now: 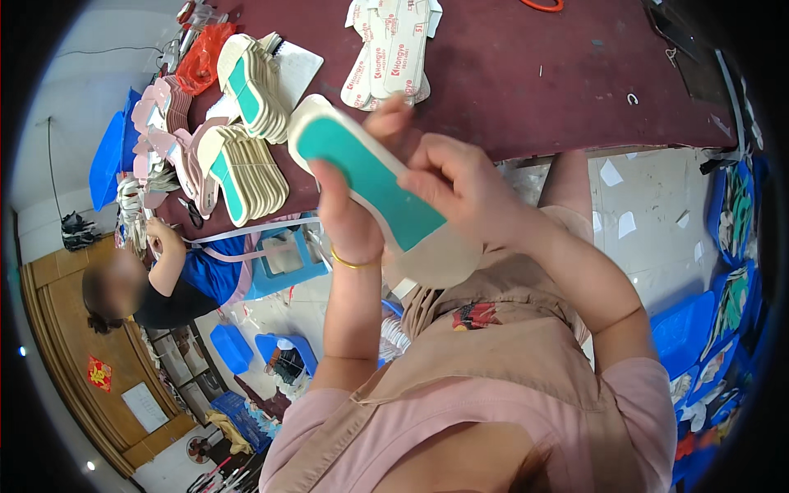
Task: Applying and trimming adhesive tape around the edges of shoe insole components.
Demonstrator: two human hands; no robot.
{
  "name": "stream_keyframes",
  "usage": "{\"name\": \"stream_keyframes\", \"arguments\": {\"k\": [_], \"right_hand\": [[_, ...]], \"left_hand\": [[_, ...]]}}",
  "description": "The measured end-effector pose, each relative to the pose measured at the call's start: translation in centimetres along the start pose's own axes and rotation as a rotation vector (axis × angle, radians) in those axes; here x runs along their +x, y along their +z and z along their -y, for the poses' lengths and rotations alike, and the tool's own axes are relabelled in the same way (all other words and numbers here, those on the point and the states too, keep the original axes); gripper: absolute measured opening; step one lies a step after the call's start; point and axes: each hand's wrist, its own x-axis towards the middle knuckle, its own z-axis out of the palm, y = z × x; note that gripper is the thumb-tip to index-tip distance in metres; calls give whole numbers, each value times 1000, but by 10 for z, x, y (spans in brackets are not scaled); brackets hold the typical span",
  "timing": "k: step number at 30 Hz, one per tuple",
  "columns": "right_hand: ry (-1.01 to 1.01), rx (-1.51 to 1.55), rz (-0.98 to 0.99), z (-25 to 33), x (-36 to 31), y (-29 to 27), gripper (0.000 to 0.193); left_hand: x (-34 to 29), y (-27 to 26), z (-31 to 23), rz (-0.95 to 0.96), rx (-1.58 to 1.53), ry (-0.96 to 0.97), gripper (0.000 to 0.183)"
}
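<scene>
A cream shoe insole point(382, 168) with a wide green strip down its middle is held up over the table's near edge. My left hand point(355, 226) grips it, thumb lying on the green strip and the fingers behind; a blurred fingertip shows past the far edge. Bent fingers of my right hand point(460, 177) pinch the insole's right edge, thumb on the green. Two stacks of similar insoles, one farther back point(251, 86) and one nearer point(246, 177), lie left of my hands. Beyond them both, white insoles with red print point(390, 53) are fanned out.
Pink insoles point(189, 156), a red plastic bag point(205, 59), scissors point(191, 212) and a notebook point(300, 70) lie on the left of the dark red table point(526, 90). A co-worker point(177, 279) sits at the left. Blue bins point(686, 329) stand at the right; paper scraps litter the floor.
</scene>
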Motion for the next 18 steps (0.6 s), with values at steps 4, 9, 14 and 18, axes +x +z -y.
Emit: {"name": "stream_keyframes", "arguments": {"k": [4,9,14,18], "right_hand": [[332,361,209,10,7,-33,15],[550,346,239,-2,-17,-35,15],[447,203,361,-20,1,-41,26],[192,-676,701,-21,77,-90,33]], "left_hand": [[-1,-1,-10,171,-326,-140,76],[7,-16,-5,325,-156,-112,69],[14,-3,-1,206,-712,-495,51],[26,-36,18,-129,-1206,-700,36]]}}
